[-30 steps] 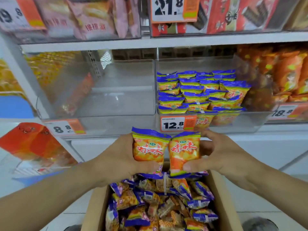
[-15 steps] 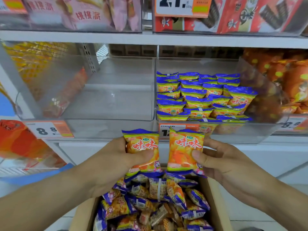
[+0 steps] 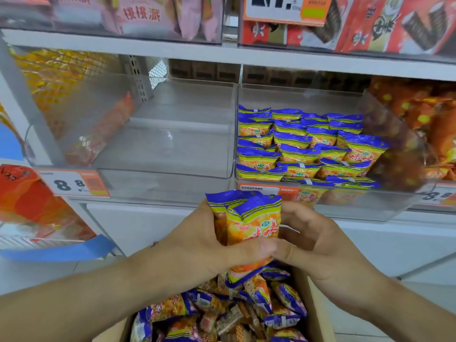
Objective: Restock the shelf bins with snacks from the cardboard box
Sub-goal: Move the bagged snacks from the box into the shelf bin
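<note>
Two snack packets [image 3: 251,218] are stacked upright above the cardboard box [image 3: 318,314] front edge. The left hand [image 3: 197,245] grips them; the right hand [image 3: 318,245] lies relaxed, fingers touching. Likely light, crinkly, slippery film: grasp mid-body, squeeze gently.

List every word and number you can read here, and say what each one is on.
"8 8": price tag on the front of the clear empty bin.
"21.", cut off at the frame top: price tag on the upper shelf.
"桃桃派": pink packets in the upper left bin.
"味味", partly hidden: packet in the left hand.
"8.", partial: tag at right.
Tag behind the held packets: fine print too blurred.
</note>
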`<state>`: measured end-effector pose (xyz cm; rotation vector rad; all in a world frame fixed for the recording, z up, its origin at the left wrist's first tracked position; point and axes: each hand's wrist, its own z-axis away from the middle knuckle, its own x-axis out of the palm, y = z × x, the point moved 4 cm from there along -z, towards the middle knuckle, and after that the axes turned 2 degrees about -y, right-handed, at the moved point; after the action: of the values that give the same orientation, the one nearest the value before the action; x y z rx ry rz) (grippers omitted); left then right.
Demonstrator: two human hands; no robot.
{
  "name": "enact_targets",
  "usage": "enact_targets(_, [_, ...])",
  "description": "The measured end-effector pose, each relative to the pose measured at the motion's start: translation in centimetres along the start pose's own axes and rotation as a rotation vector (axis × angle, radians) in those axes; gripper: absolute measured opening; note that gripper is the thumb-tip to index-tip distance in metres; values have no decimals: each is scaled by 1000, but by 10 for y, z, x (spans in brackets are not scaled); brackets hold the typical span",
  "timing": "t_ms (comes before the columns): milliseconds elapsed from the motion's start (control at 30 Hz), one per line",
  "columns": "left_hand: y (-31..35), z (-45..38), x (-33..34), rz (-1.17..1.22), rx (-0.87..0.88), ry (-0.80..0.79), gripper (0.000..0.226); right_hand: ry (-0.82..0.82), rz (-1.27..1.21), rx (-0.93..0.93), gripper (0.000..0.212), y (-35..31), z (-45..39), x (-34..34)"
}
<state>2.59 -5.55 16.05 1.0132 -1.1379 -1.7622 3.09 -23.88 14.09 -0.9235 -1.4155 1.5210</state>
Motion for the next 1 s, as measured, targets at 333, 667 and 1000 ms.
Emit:
enact_targets(333, [7, -3, 1, 241, 103, -39, 45, -206, -110, 48, 94, -4, 9, -7])
enact_targets(667, [26, -3, 17, 17, 260, -85, 47, -115, 191, -39, 69, -23, 17, -25])
enact_targets(1000, [63, -26, 35, -481, 457, -7, 106, 62, 442, -187, 80, -43, 27, -64])
